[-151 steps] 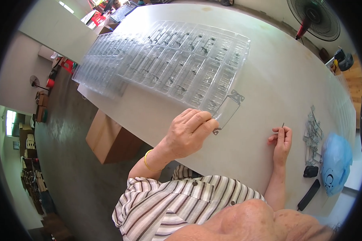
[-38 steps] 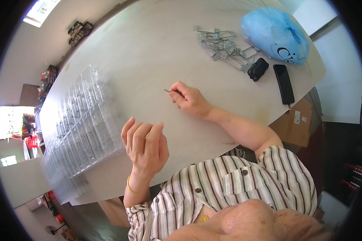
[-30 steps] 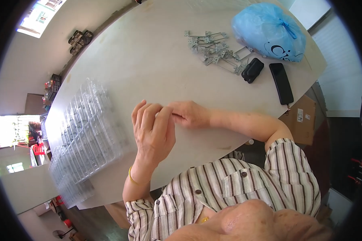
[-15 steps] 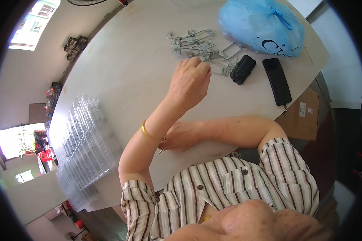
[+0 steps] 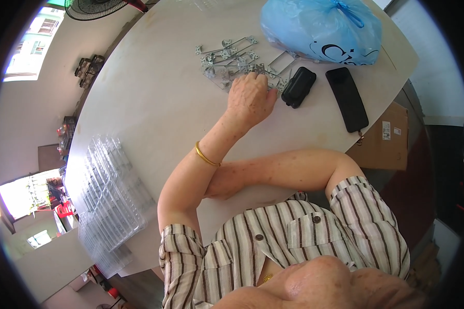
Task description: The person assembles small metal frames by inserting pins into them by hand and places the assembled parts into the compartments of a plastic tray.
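Observation:
A loose pile of small metal brackets with thin wire rods (image 5: 232,54) lies on the white table. My left hand (image 5: 251,98), below a gold bangle, reaches onto the near edge of this pile. Its fingers bend down among the metal parts and the thumb stands apart; the fingertips are hidden. I see nothing gripped in it. My right forearm crosses beneath the left one. Of my right hand (image 5: 226,181) only the back shows, close to the table's near edge; its fingers are covered by the left forearm.
Right of the pile lie a black case (image 5: 299,87) and a black phone (image 5: 347,99). A tied blue plastic bag (image 5: 319,31) sits behind them. Stacked clear plastic trays (image 5: 111,190) stand at the left edge. A cardboard box (image 5: 386,139) is below the table at right.
My left hand has moved forward onto the pile, and its thumb has parted from the fingers. My right hand has slipped further behind the left forearm, hiding the thin piece at its fingers.

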